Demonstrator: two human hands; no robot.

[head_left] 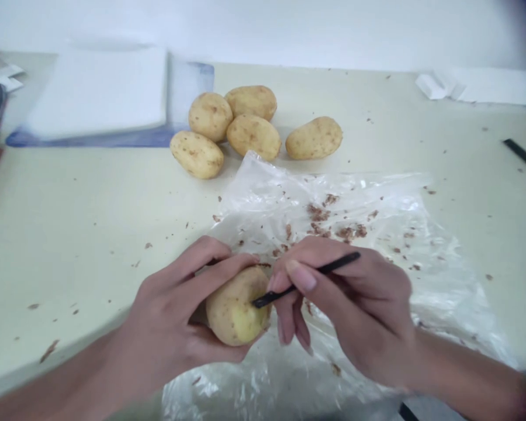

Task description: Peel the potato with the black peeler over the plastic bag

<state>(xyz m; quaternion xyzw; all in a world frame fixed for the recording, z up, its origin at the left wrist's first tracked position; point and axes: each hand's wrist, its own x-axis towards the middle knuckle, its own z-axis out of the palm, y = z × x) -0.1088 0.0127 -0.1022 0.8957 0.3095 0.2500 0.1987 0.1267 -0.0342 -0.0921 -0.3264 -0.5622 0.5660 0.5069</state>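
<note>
A potato (pixel 234 310) rests in my left hand (pixel 179 307), whose fingers wrap around its top and underside. Part of its skin is off, leaving a pale yellow patch on the side that faces me. My right hand (pixel 342 298) pinches a thin black stick-like tool (pixel 337 264) the way a pen is held. The tool's flat tip touches the potato near the edge of the bare patch. Beneath both hands spreads a clear plastic bag (pixel 442 275) with brown peel scraps (pixel 350 233) scattered over it.
Several whole potatoes, among them a separate one (pixel 314 138), lie beyond the bag. A white pad (pixel 105 88) sits on a blue-edged sheet (pixel 87 139) at back left. Crumpled white paper (pixel 486 85) is at back right, and a black strip (pixel 523 156) lies at the right edge.
</note>
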